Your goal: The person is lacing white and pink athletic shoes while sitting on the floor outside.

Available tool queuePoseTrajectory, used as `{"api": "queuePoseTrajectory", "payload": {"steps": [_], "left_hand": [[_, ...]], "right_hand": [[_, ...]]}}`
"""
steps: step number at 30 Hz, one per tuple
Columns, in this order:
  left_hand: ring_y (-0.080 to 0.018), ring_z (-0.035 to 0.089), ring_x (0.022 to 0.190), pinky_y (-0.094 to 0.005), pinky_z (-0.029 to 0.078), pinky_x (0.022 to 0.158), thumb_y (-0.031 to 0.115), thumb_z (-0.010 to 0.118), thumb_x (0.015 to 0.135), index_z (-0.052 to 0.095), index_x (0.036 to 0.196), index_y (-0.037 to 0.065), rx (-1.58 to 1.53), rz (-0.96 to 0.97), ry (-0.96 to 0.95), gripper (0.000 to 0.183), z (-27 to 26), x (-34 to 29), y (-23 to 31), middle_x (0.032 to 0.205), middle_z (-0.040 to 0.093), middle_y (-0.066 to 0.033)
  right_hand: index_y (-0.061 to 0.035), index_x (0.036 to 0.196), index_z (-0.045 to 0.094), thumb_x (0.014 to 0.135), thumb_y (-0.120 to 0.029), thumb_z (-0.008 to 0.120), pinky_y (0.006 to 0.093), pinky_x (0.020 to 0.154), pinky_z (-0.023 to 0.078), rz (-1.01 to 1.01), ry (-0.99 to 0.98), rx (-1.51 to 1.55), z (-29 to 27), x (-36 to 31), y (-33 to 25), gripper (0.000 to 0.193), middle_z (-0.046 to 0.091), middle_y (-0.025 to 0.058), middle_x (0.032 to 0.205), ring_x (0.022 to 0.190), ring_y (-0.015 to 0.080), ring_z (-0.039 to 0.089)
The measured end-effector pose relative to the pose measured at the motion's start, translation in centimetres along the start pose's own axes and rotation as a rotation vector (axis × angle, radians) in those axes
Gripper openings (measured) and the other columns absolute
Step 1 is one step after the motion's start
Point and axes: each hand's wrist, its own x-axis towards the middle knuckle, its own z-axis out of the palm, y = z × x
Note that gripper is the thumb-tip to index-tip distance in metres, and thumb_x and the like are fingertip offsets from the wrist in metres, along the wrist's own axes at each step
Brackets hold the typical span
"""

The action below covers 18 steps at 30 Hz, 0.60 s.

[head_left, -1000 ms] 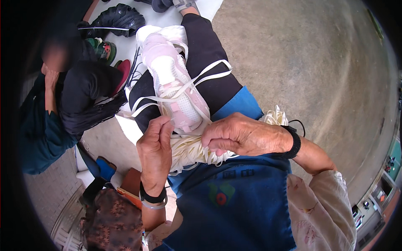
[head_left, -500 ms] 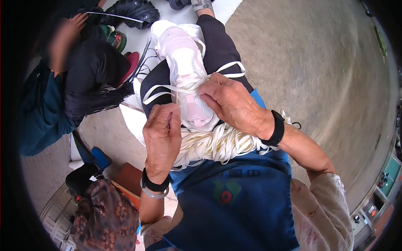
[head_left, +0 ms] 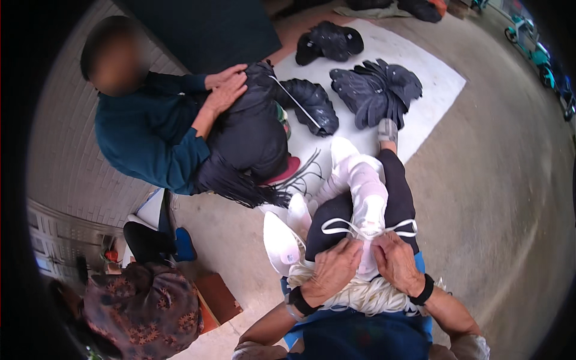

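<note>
Across my lap lies a pale pink and white sneaker (head_left: 367, 201). Its white shoelace (head_left: 338, 227) spreads in a loop to each side of the laced front. At the near left side of the lacing, my left hand (head_left: 336, 268) is closed, its fingers bent at the lace. Opposite it, my right hand (head_left: 397, 262) pinches the lace with curled fingers. Both fingertips are partly hidden by the hands. A thick bundle of white laces (head_left: 366, 298) rests on my lap beneath the wrists.
More white shoe pieces (head_left: 279, 243) lie left of my knee. A co-worker (head_left: 162, 132) sits at the left with black shoe parts (head_left: 249, 144) on the lap. Piles of black shoe parts (head_left: 378, 93) lie on a white sheet (head_left: 429, 66) ahead. Another person's patterned garment (head_left: 144, 303) shows at lower left.
My view has swung left and up, so the co-worker and black piles show more fully. My hands have come closer together at the sneaker, and the lace loops stand out to both sides.
</note>
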Motion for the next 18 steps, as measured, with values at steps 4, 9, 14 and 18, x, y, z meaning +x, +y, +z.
{"api": "queuePoseTrajectory", "payload": {"steps": [4,9,14,18], "left_hand": [[-0.0340,0.063,0.067,-0.0443,0.052,0.056,0.012,0.061,0.086,0.062,0.101,0.009,0.123,0.029,0.011,0.015,0.4,0.3,-0.5,0.081,0.060,-0.0112],[-0.0349,0.063,0.070,-0.0453,0.051,0.059,0.011,0.061,0.085,0.064,0.101,0.010,0.082,0.025,-0.016,0.017,0.6,0.8,-1.2,0.085,0.061,-0.0113],[-0.0366,0.063,0.074,-0.0453,0.051,0.066,0.011,0.060,0.085,0.064,0.102,0.011,-0.087,-0.011,-0.017,0.017,1.3,1.0,-1.6,0.088,0.062,-0.0127],[-0.0357,0.065,0.079,-0.0417,0.052,0.070,0.009,0.061,0.085,0.064,0.101,0.008,-0.262,-0.020,-0.040,0.017,1.8,1.2,-2.4,0.089,0.065,-0.0152]], "right_hand": [[-0.0010,0.088,0.063,0.079,-0.001,0.062,0.0428,0.067,0.049,-0.011,0.062,0.155,0.6,0.3,0.8,0.008,0.060,0.0183,0.085,0.077,0.0379,0.060],[-0.0026,0.088,0.065,0.077,0.000,0.063,0.0416,0.069,0.049,0.001,-0.079,0.062,0.0,0.5,0.8,0.012,0.061,0.0163,0.082,0.079,0.0361,0.062],[-0.0019,0.085,0.066,0.077,-0.001,0.065,0.0413,0.067,0.050,-0.028,-0.007,0.051,0.2,0.3,1.2,0.008,0.063,0.0155,0.082,0.075,0.0361,0.062],[0.0004,0.085,0.067,0.076,0.002,0.068,0.0356,0.067,0.049,0.129,0.007,0.309,0.3,0.1,1.9,0.009,0.062,0.0153,0.080,0.074,0.0283,0.061]]}}
